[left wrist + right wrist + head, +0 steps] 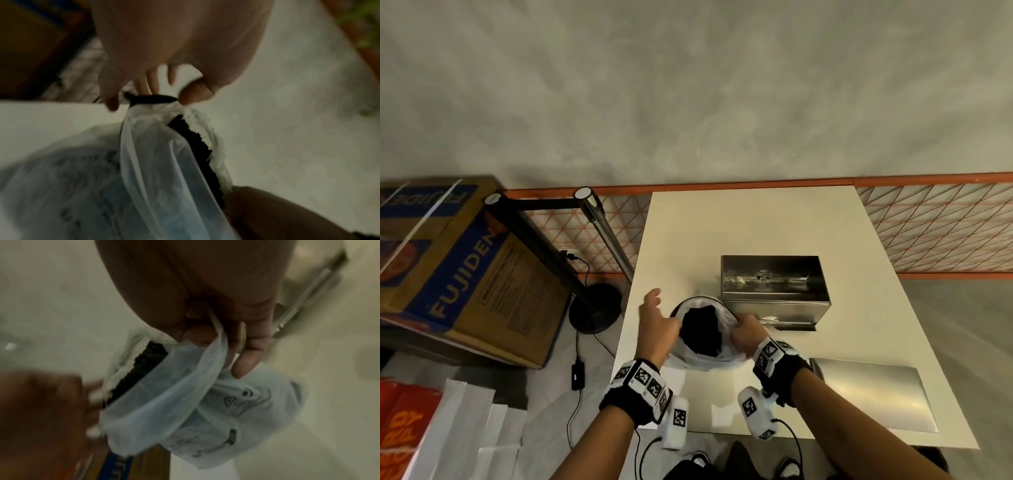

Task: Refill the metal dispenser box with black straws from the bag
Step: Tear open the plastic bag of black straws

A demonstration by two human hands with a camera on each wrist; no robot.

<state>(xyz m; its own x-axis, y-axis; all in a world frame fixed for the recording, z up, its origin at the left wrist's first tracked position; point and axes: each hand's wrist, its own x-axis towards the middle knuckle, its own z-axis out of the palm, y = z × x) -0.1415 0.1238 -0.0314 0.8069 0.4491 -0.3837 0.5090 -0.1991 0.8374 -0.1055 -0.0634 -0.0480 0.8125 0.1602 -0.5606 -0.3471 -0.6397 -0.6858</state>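
A translucent plastic bag (703,358) of black straws (702,329) stands on the white table (722,233), its mouth held wide between both hands. My left hand (657,322) hooks its thumb (195,91) on the left rim, fingers spread. My right hand (748,334) pinches the right rim (216,337). The straw ends (197,142) show inside the bag (156,162). Just behind and to the right stands the metal dispenser box (774,277), open on top. Its flat metal lid (873,394) lies at the table's near right.
A large cardboard box (458,267) and two black stanchion posts (599,233) stand left of the table. An orange mesh fence (935,226) runs behind. White paper bags (465,428) and a power adapter (578,375) lie on the floor at left.
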